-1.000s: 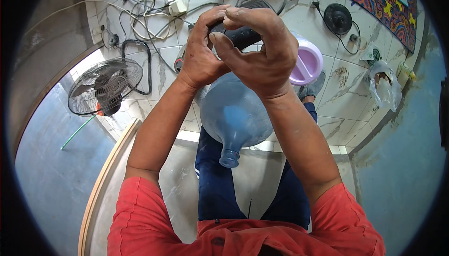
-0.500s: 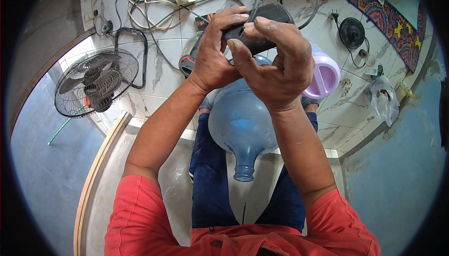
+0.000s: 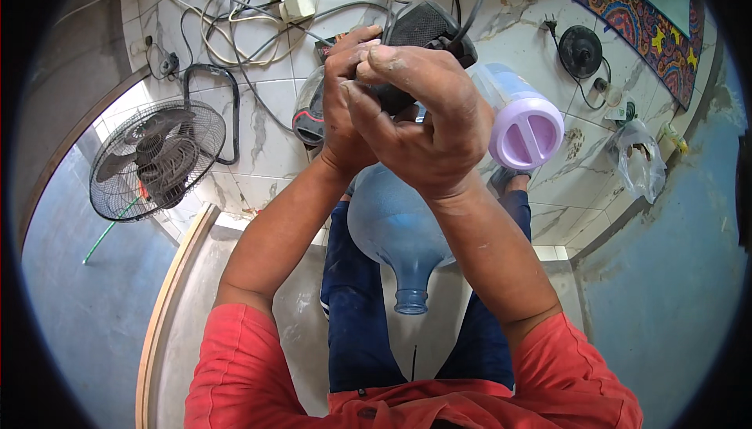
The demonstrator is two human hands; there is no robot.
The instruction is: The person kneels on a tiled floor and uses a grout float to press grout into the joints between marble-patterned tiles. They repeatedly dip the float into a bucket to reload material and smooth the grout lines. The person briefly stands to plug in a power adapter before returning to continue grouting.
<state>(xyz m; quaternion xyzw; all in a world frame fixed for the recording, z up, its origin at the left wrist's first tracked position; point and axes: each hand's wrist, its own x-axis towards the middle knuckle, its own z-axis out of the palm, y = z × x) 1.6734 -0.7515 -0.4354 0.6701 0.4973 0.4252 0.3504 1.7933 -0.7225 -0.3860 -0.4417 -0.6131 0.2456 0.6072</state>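
Note:
Both my hands are raised over a large translucent blue water jug (image 3: 403, 221), which lies between my legs with its neck toward me. Between them is a black device with a mesh face (image 3: 427, 25) and a thick dark cable. My left hand (image 3: 348, 112) is closed around its near left side. My right hand (image 3: 439, 119) has thumb and forefinger drawn together over its near part, and covers much of the grip. Just right of my right hand lies a clear jug with a lilac lid (image 3: 529, 133). Beside my left wrist is a black-and-red item (image 3: 308, 125), partly hidden.
A black fan (image 3: 157, 159) with a wire cage lies at the left. Tangled cables and a white socket block (image 3: 296, 6) cover the far left tiles. Toward the right are a round black base (image 3: 580, 51), a clear plastic bag (image 3: 638, 162) and a patterned cloth (image 3: 627, 18).
Both hands have shifted slightly left with the black device, which has tilted so its mesh face points up more. My right thumb and fingers have closed in toward my left hand.

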